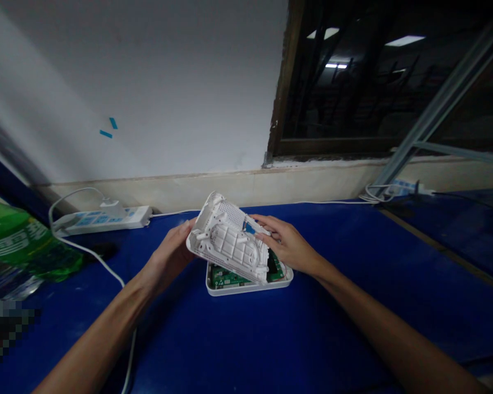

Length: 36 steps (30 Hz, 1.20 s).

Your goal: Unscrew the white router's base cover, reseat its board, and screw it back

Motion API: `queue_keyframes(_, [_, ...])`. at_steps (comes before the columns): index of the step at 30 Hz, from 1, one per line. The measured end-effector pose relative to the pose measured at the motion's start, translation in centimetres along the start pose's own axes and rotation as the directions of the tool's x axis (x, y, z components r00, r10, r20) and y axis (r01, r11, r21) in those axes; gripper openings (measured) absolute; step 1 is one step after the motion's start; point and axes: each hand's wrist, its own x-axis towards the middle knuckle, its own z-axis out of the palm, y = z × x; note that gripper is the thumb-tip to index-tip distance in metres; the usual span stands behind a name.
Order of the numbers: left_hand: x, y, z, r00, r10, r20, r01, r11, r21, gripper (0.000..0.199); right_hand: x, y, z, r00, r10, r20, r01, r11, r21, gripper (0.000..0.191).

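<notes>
While the person's forearms reach in over the blue tabletop (238, 345), I can see a white cover (230, 241) up between the two hands, tilted, its ribbed and vented inside turned toward the wearer. The left hand (175, 246) is clamped on the cover's left end, the thumb at the edge and the other fingers mostly hidden behind it. The right hand (287, 243) is at the opposite end, thumb and forefinger slightly apart beside a small blue piece (250, 229); whether they are pinching that piece or the cover's edge, I can't tell from here.

Just below both sets of fingers sits a shallow white tray (250, 290) with a green circuit board (225, 278) inside, partly hidden by the tilted cover. To the left of the left fingers, near the wall, lies a white power strip (119, 219) with a plug in it, and a white cable (102, 261) loops down past the left forearm. Farther left of those fingers is a green bottle (20, 241). Well off to the right of the right fingers, a metal frame (431, 104) slants up in front of a dark window (353, 98).
</notes>
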Motion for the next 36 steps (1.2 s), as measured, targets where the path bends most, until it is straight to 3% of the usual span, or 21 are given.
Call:
queue_keyframes(2, [-0.1, -0.5, -0.4, 0.982, 0.104, 0.155, -0.100, 0.994, -0.031, 0.063, 0.1, -0.2, 0.2, 0.999, 0.027, -0.041, -0.027, 1.000, 0.011, 0.034])
queue_keyframes(4, [-0.1, -0.9, -0.6, 0.966, 0.160, 0.202, -0.159, 0.987, -0.020, 0.065, 0.2, -0.3, 0.3, 0.994, 0.057, -0.097, -0.052, 0.997, 0.052, 0.030])
queue_keyframes(9, [0.1, -1.1, -0.6, 0.990, 0.144, 0.000, -0.136, 0.937, 0.321, 0.032, 0.0, -0.6, 0.3, 0.988, 0.055, -0.146, -0.033, 0.989, 0.147, 0.021])
queue_keyframes(12, [0.4, -0.9, -1.0, 0.978, 0.182, -0.102, -0.114, 0.874, 0.472, 0.037, -0.4, -1.1, 0.0, 0.984, -0.093, -0.150, 0.094, 0.996, 0.001, 0.019])
queue_keyframes(14, [0.5, -0.7, -1.2, 0.974, 0.164, -0.155, -0.096, 0.922, 0.374, 0.049, -0.6, -1.3, -0.4, 0.964, -0.223, -0.144, 0.199, 0.966, -0.164, 0.020])
queue_keyframes(17, [0.6, 0.0, -1.2, 0.976, 0.046, -0.212, -0.038, 0.999, 0.038, 0.056, -0.8, -1.1, -0.8, 0.934, -0.353, -0.059, 0.300, 0.861, -0.410, 0.017])
queue_keyframes(20, [0.6, 0.5, -1.0, 0.977, -0.096, -0.193, 0.053, 0.975, -0.215, 0.050, -0.9, -0.7, -1.1, 0.907, -0.416, 0.069, 0.384, 0.748, -0.542, 0.011])
queue_keyframes(22, [0.6, 0.3, -0.9, 0.968, -0.164, -0.188, 0.110, 0.958, -0.265, 0.044, -0.9, -0.6, -1.2, 0.894, -0.430, 0.123, 0.422, 0.719, -0.553, 0.012])
queue_keyframes(25, [0.7, -0.7, -0.7, 0.954, -0.212, -0.213, 0.167, 0.964, -0.209, 0.034, -0.9, -1.2, -1.7, 0.901, -0.391, 0.188, 0.430, 0.747, -0.507, 0.026])
queue_keyframes(31, [0.6, -2.0, -0.1, 0.967, -0.221, -0.125, 0.205, 0.970, -0.128, 0.067, -1.0, -2.0, -2.6, 0.924, -0.138, 0.357, 0.290, 0.862, -0.416, 0.090])
queue_keyframes(34, [0.4, -2.0, 0.1, 0.979, -0.192, -0.066, 0.192, 0.981, -0.013, 0.072, -1.1, -1.9, -2.8, 0.905, -0.059, 0.421, 0.238, 0.890, -0.388, 0.096])
queue_keyframes(36, [0.3, -2.0, 0.0, 0.987, -0.138, -0.083, 0.151, 0.974, 0.168, 0.071, -1.0, -1.9, -2.9, 0.904, -0.056, 0.424, 0.232, 0.897, -0.376, 0.095])
